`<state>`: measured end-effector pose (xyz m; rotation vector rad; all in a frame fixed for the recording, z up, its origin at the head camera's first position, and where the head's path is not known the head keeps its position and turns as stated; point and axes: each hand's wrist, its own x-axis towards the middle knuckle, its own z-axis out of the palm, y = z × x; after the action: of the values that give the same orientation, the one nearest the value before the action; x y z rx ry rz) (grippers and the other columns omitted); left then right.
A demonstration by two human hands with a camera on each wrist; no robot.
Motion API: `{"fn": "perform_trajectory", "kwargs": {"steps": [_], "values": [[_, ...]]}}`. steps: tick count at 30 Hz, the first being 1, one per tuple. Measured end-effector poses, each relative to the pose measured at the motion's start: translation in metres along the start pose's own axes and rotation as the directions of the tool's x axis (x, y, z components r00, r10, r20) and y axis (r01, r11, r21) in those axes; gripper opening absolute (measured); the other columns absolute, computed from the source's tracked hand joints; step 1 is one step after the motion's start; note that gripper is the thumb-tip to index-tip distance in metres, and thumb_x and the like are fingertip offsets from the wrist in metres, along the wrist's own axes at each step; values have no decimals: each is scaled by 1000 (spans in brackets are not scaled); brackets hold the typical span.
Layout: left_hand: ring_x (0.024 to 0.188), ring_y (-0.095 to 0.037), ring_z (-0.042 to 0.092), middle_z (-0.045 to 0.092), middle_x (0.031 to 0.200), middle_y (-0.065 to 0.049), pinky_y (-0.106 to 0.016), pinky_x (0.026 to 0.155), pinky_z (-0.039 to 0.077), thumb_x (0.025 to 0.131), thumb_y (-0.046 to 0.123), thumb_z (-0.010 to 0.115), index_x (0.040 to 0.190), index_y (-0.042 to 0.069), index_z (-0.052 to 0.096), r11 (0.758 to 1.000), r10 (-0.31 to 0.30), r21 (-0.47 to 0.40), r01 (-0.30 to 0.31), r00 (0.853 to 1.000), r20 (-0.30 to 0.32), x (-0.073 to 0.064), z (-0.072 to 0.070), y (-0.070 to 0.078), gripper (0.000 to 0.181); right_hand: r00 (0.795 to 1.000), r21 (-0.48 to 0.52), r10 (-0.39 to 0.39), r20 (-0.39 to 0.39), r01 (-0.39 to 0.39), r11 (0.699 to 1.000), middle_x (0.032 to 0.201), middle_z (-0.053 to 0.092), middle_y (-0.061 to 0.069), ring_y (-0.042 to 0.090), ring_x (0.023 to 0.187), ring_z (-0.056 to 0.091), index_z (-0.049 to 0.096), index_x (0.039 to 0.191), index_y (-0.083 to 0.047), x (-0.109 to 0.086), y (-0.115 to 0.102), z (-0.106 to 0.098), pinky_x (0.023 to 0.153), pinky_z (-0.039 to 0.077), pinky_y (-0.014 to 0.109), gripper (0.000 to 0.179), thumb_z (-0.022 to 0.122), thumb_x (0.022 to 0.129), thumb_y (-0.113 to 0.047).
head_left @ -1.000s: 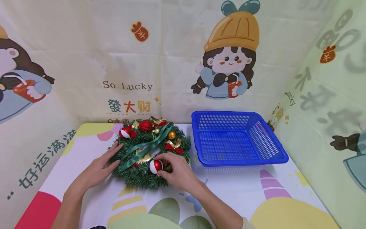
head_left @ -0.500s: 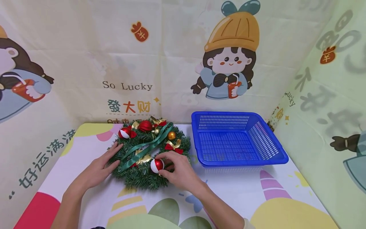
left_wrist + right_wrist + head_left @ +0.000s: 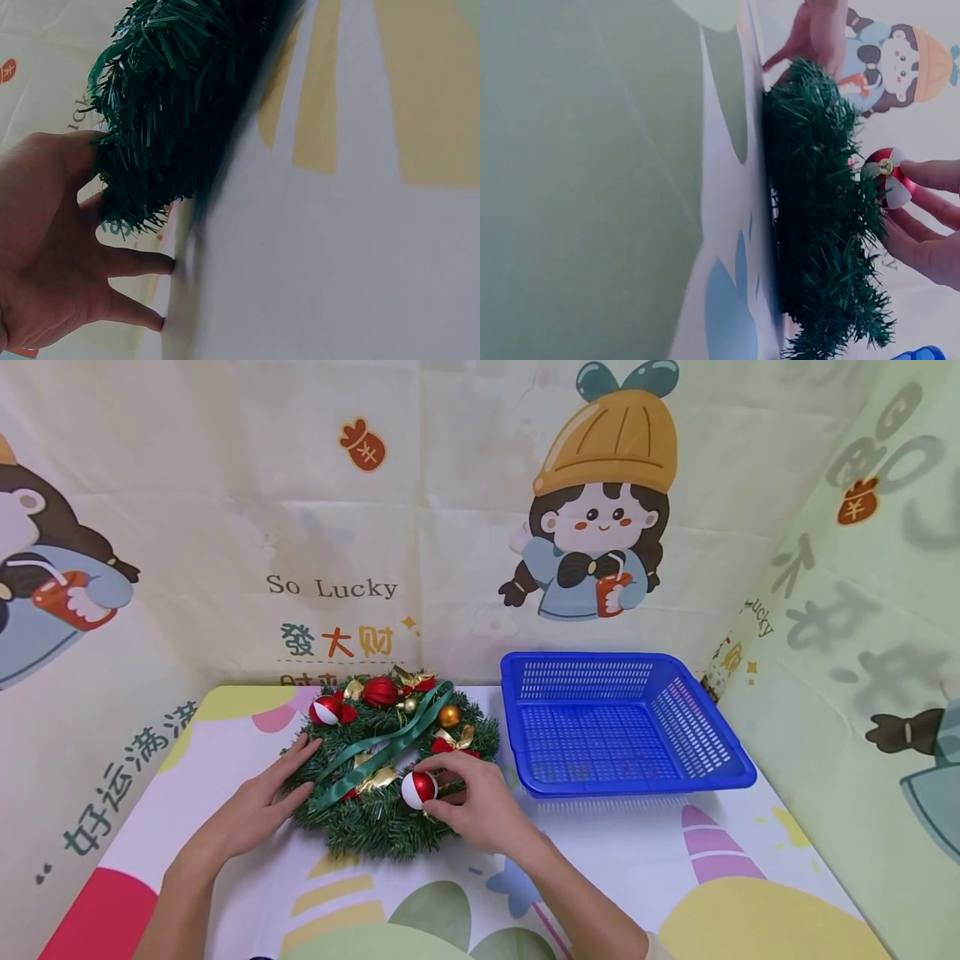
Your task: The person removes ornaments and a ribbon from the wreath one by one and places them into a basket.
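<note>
A green Christmas wreath [image 3: 367,839] lies flat on the table, dressed with baubles, red and gold bows and a green ribbon [image 3: 397,745]. At its left edge rests my left hand [image 3: 251,810], fingers spread and fairly straight against the foliage; the left wrist view shows two fingertips reaching down to the tabletop. Between thumb and fingers my right hand [image 3: 480,802] pinches a red and white bauble [image 3: 418,790] at the front right of the wreath. A gold cap on this bauble [image 3: 886,166] shows in the right wrist view, close against the needles.
To the right of the wreath stands a blue plastic basket [image 3: 630,789] with perforated sides. Other ornaments sit on the wreath's far side, among them a red ball [image 3: 381,692] and a gold ball [image 3: 449,717]. Printed cloth walls [image 3: 450,527] enclose the table.
My right hand has shifted slightly to the right and up, and the red and white bauble has moved with it. The left hand stays at the wreath's left edge.
</note>
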<state>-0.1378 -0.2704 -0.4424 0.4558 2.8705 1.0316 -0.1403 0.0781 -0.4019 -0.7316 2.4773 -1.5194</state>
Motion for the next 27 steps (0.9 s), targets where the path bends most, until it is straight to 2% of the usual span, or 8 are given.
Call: {"fn": "perform_trajectory", "kwargs": {"steps": [6,20,27], "values": [[148,-60,30,16,175,-17,-79,107,33,110,36,54,167,24,25,1000,2,1,-2,1000,-1,-1,0,0,66,999,-3,-8,-38,8,1000,123,70,4,23,106,71,71,126,-17,0,1,-5,82,62,23,40,79,90,-1],[147,-61,31,17,174,-18,-79,107,33,109,35,54,167,23,26,1000,8,1,-8,1000,-11,0,2,0,65,995,-41,-4,-104,0,999,125,71,4,21,106,71,71,128,-14,-1,0,-21,81,63,25,41,80,89,-2],[148,-60,30,17,174,-18,-79,108,33,109,36,54,167,24,26,1000,7,1,-7,1000,-11,0,2,0,66,991,-22,6,-135,-9,1000,124,71,5,22,107,71,71,128,-14,0,0,-28,82,63,24,43,80,89,0]]}}
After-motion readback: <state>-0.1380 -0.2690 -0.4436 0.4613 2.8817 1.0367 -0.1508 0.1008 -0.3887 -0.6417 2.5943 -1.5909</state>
